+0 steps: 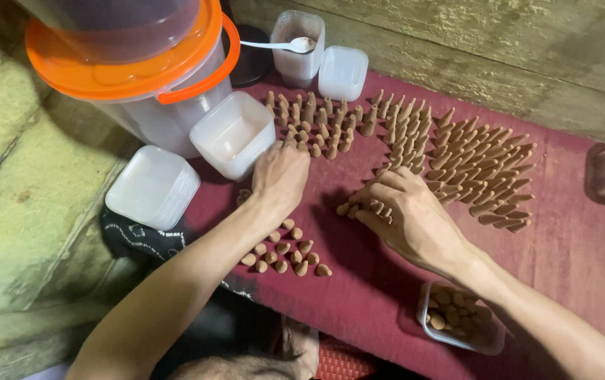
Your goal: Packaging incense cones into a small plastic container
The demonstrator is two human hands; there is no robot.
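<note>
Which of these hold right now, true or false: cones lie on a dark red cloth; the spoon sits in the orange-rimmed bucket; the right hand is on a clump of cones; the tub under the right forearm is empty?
1. Brown cones lie on a dark red cloth. True.
2. The white spoon sits in the orange-rimmed bucket. False: it rests across a small clear tub.
3. The right hand is on a clump of cones. True.
4. The tub under the right forearm is empty. False: it holds cones.

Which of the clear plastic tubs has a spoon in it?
The tall tub at the back edge of the red cloth: a white spoon rests across its rim; the others have none.
</note>
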